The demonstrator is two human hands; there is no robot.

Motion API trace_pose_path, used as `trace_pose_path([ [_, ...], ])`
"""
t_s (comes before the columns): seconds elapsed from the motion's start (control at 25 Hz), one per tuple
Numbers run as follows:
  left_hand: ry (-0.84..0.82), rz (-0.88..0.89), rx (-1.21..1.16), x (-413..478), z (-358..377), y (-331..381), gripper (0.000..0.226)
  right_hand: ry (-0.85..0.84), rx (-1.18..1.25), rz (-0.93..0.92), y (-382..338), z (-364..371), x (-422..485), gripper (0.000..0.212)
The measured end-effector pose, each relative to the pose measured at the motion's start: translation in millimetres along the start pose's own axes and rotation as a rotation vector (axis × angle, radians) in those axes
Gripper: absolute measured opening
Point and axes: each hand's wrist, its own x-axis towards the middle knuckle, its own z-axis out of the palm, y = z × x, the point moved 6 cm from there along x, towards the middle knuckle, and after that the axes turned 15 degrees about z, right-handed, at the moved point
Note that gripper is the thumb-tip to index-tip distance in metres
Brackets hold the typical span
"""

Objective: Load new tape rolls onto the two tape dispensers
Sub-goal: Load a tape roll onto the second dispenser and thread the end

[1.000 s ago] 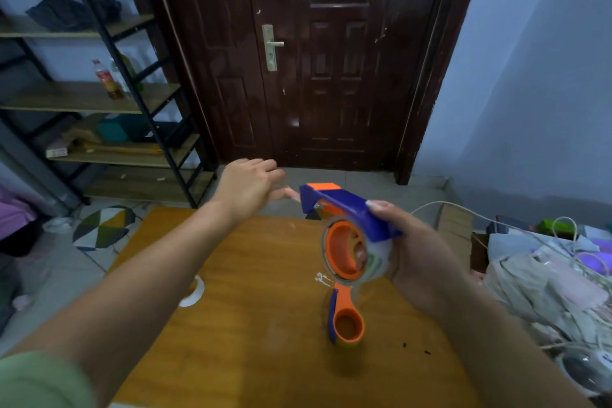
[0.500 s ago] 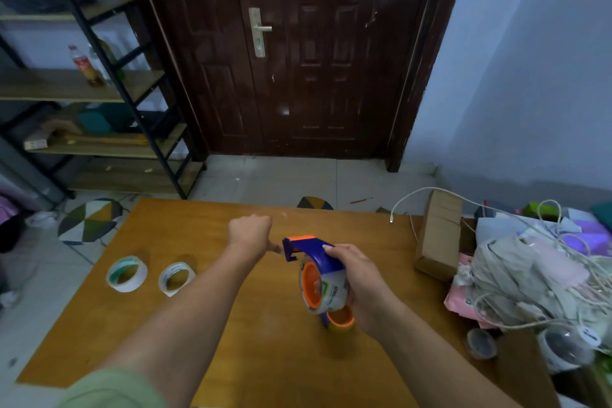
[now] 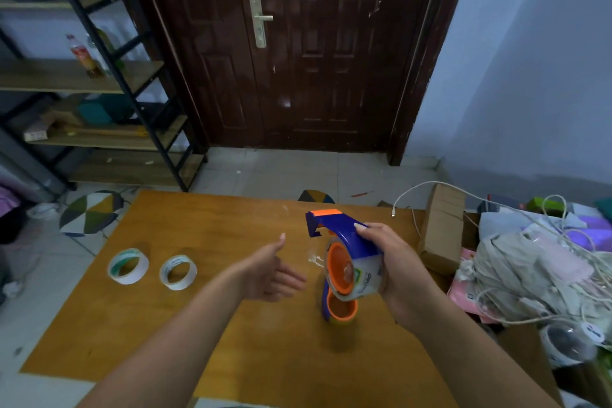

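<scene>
On table (image 3: pixel 198 325): two tape rolls (image 3: pixel 128 266), two dispensers (image 3: pixel 351 262).

Blue-orange dispenser (image 3: pixel 344 252) loaded, held aloft; second dispenser (image 3: pixel 339 308) below; two rolls (image 3: pixel 128 266) (image 3: pixel 178 272) flat.

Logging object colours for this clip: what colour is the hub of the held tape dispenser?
Orange, set in a blue body; the tape dispenser shows best in the head view.

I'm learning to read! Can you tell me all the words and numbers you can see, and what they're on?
"deli", seen tilted, beside a small green logo: on the tape roll in the dispenser that the right hand holds.
Print inside the two loose tape rolls on the table: too small to read.
Bottle label on the shelf: blurred.
Round tag at lower right: unreadable.
</scene>
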Motion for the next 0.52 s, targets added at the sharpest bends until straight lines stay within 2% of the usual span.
trace_pose_path([
  [0.04,-0.102,0.013,-0.184,0,26,6,0.098,-0.003,-0.016,-0.02,0,3,-4,0.03],
  [0.08,-0.122,0.043,-0.342,0,41,16,0.097,-0.001,-0.03,-0.041,1,5,-7,0.029],
  [0.16,-0.029,0.114,-0.608,4,50,42,0.077,0.005,-0.057,-0.07,5,9,-13,0.028],
  [0.2,0.047,0.16,-0.663,8,46,54,0.064,0.0,-0.065,-0.075,8,10,-15,0.028],
  [0.32,0.181,0.307,-0.569,12,25,94,0.035,-0.041,-0.074,-0.08,18,14,-20,0.029],
  [0.52,0.293,0.456,-0.277,5,14,146,0.024,0.004,-0.098,-0.129,22,10,-20,0.028],
])
